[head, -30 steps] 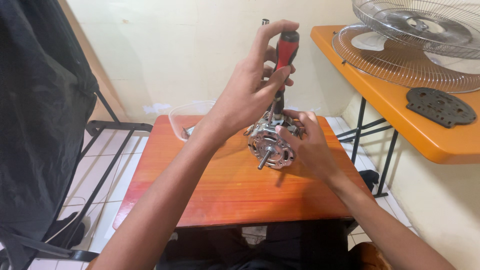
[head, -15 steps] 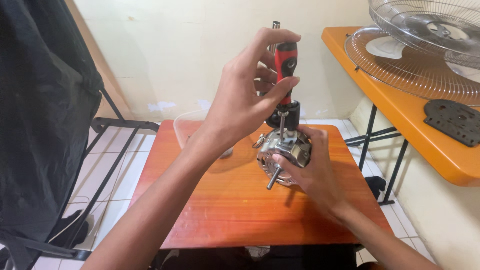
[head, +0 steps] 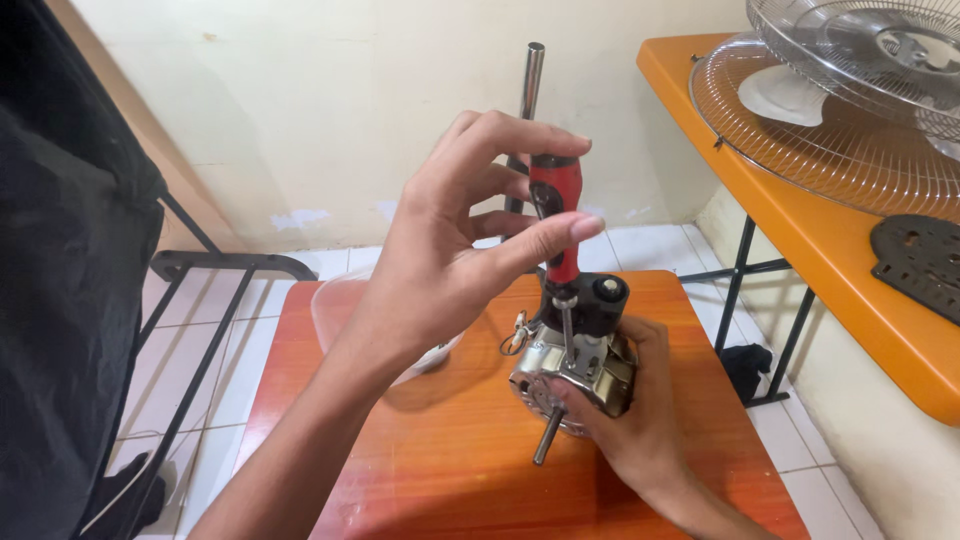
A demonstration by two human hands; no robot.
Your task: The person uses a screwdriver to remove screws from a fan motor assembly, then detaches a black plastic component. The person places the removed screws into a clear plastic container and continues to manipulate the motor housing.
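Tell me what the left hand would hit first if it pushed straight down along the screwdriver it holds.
Likely the fan motor: the left hand holds the screwdriver upright, tip already on the motor, which the right hand steadies on the table.

The left hand holds the red screwdriver upright, tip down on the metal fan motor. The right hand closes around the motor, which stands on the orange tabletop.

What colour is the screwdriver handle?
Red with black trim; the screwdriver handle shows best in the head view, gripped by the left hand.
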